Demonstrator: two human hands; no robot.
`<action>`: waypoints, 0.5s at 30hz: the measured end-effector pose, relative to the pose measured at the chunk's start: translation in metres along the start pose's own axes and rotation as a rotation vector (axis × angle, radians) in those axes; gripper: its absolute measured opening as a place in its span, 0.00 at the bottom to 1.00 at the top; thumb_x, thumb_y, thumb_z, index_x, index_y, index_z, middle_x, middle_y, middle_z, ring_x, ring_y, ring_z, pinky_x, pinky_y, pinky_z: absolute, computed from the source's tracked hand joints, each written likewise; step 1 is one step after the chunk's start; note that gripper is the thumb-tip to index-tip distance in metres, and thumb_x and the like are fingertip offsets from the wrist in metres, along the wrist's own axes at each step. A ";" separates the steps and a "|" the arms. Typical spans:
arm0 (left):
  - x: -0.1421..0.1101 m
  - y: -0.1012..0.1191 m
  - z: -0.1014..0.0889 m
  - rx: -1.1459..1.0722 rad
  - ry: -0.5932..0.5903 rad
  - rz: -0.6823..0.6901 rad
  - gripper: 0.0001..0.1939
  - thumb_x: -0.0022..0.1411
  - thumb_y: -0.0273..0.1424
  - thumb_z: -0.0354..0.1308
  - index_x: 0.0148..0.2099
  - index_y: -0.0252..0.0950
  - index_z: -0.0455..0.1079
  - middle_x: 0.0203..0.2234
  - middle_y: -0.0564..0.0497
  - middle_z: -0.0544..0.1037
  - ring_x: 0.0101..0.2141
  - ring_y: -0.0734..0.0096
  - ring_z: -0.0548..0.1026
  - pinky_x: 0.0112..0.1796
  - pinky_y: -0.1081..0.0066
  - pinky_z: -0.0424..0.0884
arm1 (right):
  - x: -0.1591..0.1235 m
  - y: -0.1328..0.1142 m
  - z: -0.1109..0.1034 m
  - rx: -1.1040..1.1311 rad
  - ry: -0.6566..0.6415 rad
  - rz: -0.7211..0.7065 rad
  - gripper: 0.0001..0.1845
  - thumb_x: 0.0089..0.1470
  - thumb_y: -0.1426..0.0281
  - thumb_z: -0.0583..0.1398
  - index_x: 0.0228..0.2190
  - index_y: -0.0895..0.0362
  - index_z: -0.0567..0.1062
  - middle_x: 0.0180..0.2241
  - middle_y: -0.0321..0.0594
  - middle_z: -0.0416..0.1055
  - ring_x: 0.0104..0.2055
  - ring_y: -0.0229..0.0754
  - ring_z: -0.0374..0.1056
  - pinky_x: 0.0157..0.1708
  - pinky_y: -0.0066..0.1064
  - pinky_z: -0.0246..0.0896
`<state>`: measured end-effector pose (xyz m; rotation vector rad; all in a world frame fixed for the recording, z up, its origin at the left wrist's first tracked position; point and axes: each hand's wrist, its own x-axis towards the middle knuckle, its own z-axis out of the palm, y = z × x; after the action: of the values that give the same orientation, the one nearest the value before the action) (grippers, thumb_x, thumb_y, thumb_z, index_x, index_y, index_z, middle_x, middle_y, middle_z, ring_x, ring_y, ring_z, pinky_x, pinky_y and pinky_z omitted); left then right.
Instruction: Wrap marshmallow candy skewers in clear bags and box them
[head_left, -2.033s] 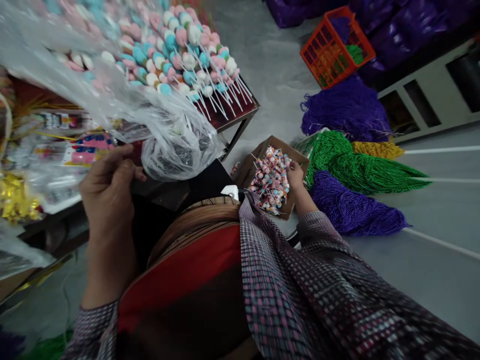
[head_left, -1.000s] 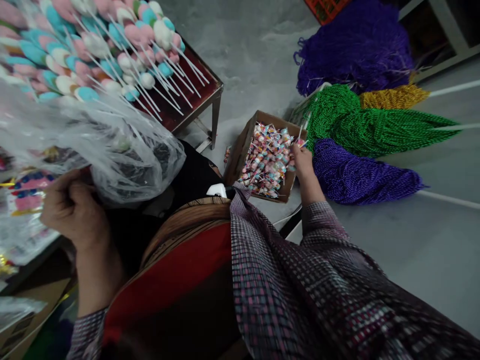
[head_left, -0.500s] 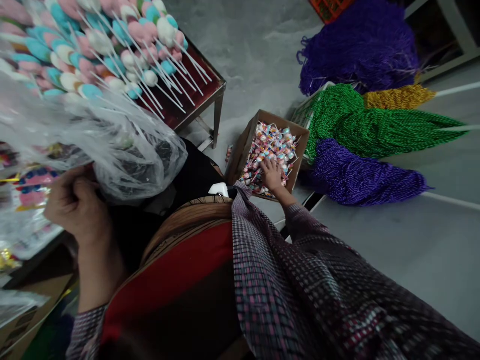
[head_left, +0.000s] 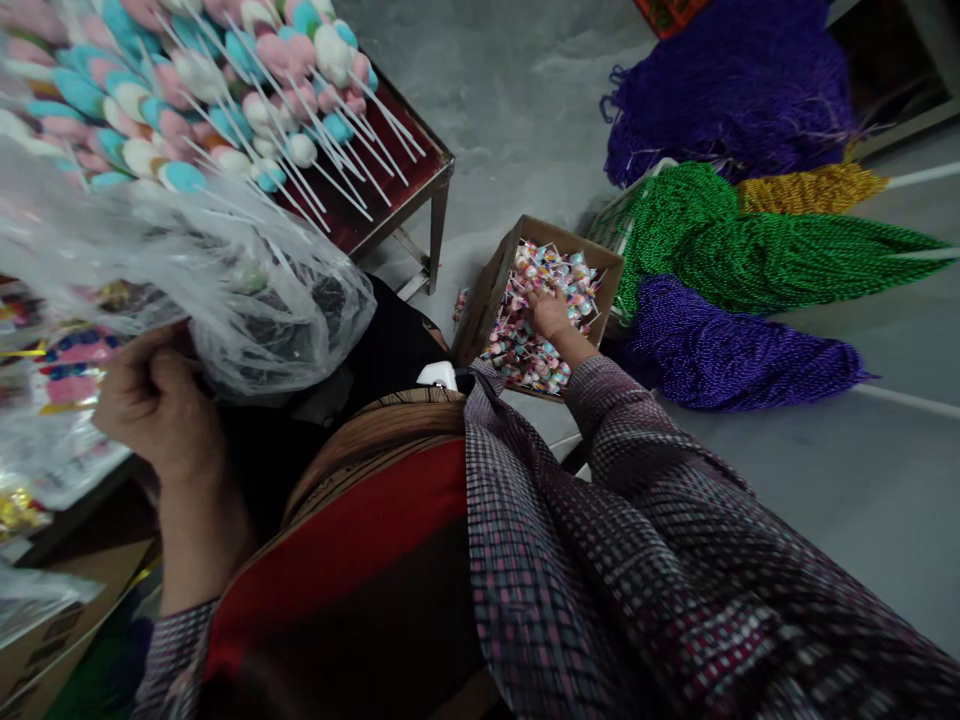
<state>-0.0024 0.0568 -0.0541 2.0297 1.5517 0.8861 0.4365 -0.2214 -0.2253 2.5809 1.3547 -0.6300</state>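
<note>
My left hand [head_left: 161, 410] is closed at the lower edge of a clear plastic bag [head_left: 281, 320], pinching it. The bag hangs in loose folds over and beside the fingers. My right hand [head_left: 551, 315] reaches down into a cardboard box [head_left: 487, 285] of small wrapped lollipops [head_left: 544, 365]. Its fingers are curled in among the lollipops, and the fingertips are partly hidden there. Above the bag, marshmallow sticks [head_left: 300, 150] in pink, white and blue are piled up, their white sticks pointing to the lower right.
A dark red table [head_left: 367, 215] bears the marshmallow sticks. Right of the box hang green cord bundles [head_left: 750, 240], a purple cord bundle [head_left: 742, 345] and a gold one [head_left: 810, 192], with a purple heap [head_left: 727, 90] behind. Shiny packages [head_left: 67, 375] lie at the left.
My right hand has shifted slightly up within the box, and its spread fingers have curled in among the lollipops. My left hand stays nearly still at the bag.
</note>
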 end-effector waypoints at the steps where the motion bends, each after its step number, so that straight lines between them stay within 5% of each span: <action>1: -0.001 0.002 -0.001 -0.012 0.009 0.041 0.17 0.66 0.30 0.53 0.50 0.49 0.80 0.39 0.58 0.86 0.43 0.60 0.83 0.48 0.53 0.74 | -0.002 0.001 -0.006 0.001 0.007 0.018 0.25 0.66 0.72 0.53 0.61 0.68 0.69 0.58 0.63 0.73 0.59 0.58 0.69 0.65 0.55 0.54; 8: 0.000 0.003 0.010 -0.157 0.194 0.248 0.18 0.57 0.27 0.55 0.44 0.39 0.85 0.25 0.55 0.82 0.27 0.72 0.77 0.35 0.67 0.71 | -0.051 -0.009 -0.034 0.048 -0.073 0.084 0.26 0.72 0.64 0.46 0.60 0.67 0.68 0.59 0.66 0.71 0.58 0.60 0.71 0.54 0.44 0.65; 12: 0.001 -0.003 0.013 -0.171 0.206 0.265 0.18 0.57 0.29 0.56 0.44 0.36 0.85 0.25 0.53 0.82 0.26 0.74 0.74 0.34 0.70 0.70 | -0.089 -0.033 -0.008 0.079 -0.227 0.045 0.22 0.68 0.62 0.55 0.56 0.61 0.75 0.52 0.58 0.78 0.51 0.54 0.75 0.49 0.37 0.68; 15: 0.001 -0.005 0.012 -0.198 0.200 0.262 0.18 0.58 0.29 0.56 0.45 0.36 0.85 0.26 0.53 0.82 0.26 0.75 0.74 0.34 0.70 0.69 | -0.107 -0.053 0.021 0.109 -0.259 0.040 0.27 0.64 0.63 0.61 0.61 0.59 0.72 0.58 0.56 0.75 0.57 0.54 0.73 0.54 0.38 0.67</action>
<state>0.0032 0.0592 -0.0660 2.0798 1.2510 1.3228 0.3335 -0.2774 -0.1946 2.4910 1.2137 -1.0168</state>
